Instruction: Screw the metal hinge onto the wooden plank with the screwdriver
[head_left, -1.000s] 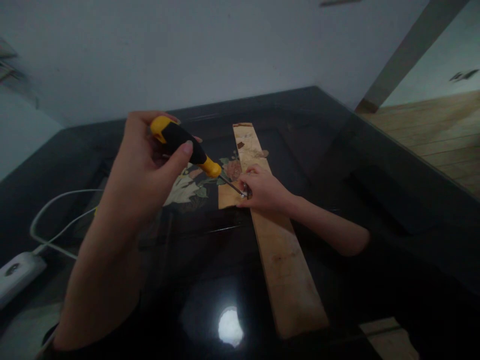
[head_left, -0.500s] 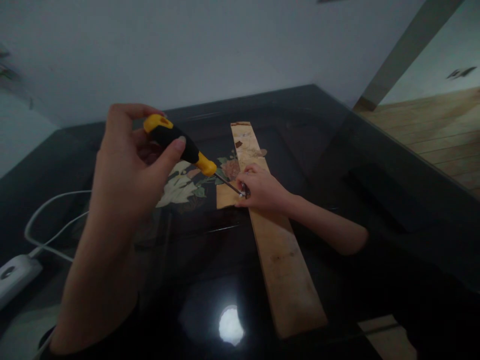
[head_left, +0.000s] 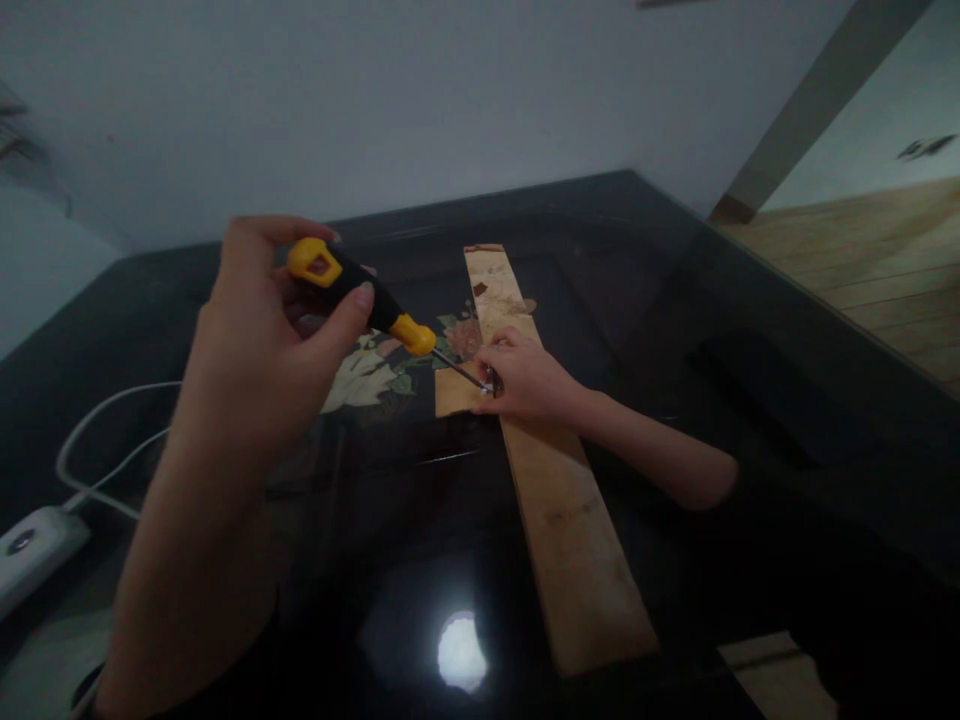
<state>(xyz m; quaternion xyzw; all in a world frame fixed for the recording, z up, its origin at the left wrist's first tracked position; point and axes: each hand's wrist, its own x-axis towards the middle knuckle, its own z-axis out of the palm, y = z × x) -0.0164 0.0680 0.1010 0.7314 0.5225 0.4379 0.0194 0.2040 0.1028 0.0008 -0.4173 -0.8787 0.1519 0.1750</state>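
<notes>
Nearest you, a white power strip [head_left: 41, 550] with its cord [head_left: 66, 452] lies at the left on the dark table [head_left: 390, 540], and the wide end of the long wooden board [head_left: 566, 520] points your way. Your left hand [head_left: 259, 335] grasps the screwdriver [head_left: 388, 310], thumb and fingers around the black grip. Its handle has just rolled: the opening in the yellow end now shows more fully than half a second ago, while the shaft keeps its slant, so you seem to be turning it in place. The tip is at a small metal piece [head_left: 487, 389] by the short wood piece [head_left: 453, 394], beside the long board. There your right hand [head_left: 538, 378] lies across the board, fingers curled about the metal; I cannot tell whether they pinch it. Neither wood piece has visibly shifted, suggesting a steady hold. Beyond stands the pale wall [head_left: 450, 100].
</notes>
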